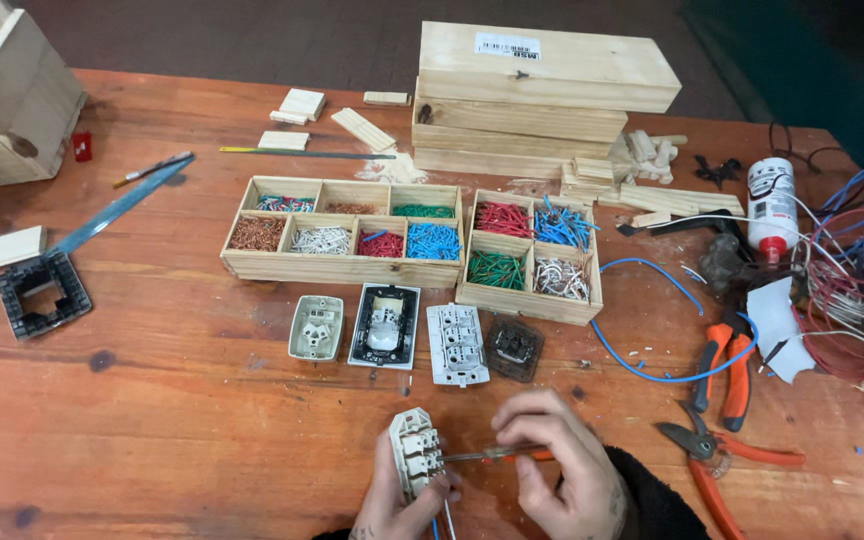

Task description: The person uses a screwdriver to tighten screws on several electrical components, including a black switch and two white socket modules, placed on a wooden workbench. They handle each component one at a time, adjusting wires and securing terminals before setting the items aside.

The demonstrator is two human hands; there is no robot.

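Note:
My left hand [392, 505] grips a white switch module [414, 453], held upright with its back and terminals facing me. My right hand [557, 475] holds a thin orange-handled screwdriver [487, 455], its metal tip touching a terminal on the module. Blue and white wire ends [442, 522] hang below the module between my hands. Both hands are at the near edge of the wooden table [182, 400].
Several switch parts [385, 326] lie in a row just beyond my hands. Two wooden trays [347, 232] [530, 256] hold sorted coloured wire pieces. Orange pliers [724, 368] and cutters [717, 455] lie at right by a blue wire [642, 370], a wire tangle [852, 270] and a white bottle [772, 208]. Wooden planks [542, 95] sit at the back.

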